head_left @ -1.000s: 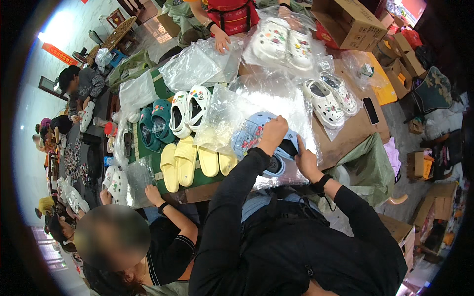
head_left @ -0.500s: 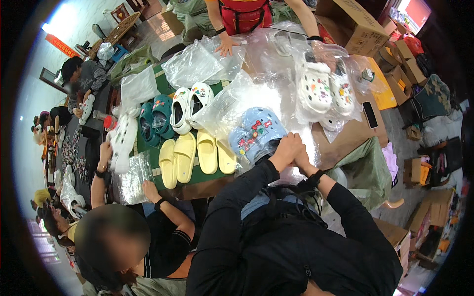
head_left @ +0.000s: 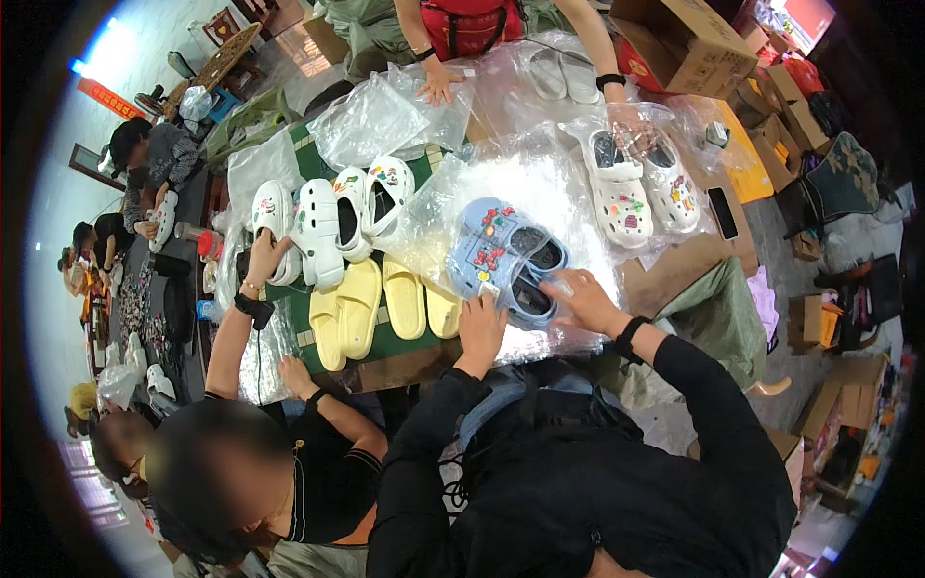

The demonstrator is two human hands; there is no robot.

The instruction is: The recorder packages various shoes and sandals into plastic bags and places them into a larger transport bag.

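Observation:
A pair of light blue clogs [head_left: 506, 255] with coloured charms lies inside a clear plastic bag [head_left: 540, 193] on the table in front of me. My left hand [head_left: 480, 326] rests flat on the bag's near edge by the heel of the left clog. My right hand [head_left: 583, 301] presses on the bag at the heel of the right clog, fingers spread. Both sleeves are black, and a dark band sits on my right wrist.
Yellow slides [head_left: 371, 303] lie to the left on a green mat. A person at my left holds white clogs [head_left: 299, 231]. Across the table another person's hand rests on bagged white clogs [head_left: 636, 188]. Cardboard boxes [head_left: 689, 39] and a phone [head_left: 723, 212] sit to the right.
My hands, clasped together over the bag half a second ago, have parted and now lie on its near edge. The person at my left lifted a hand to the white clogs.

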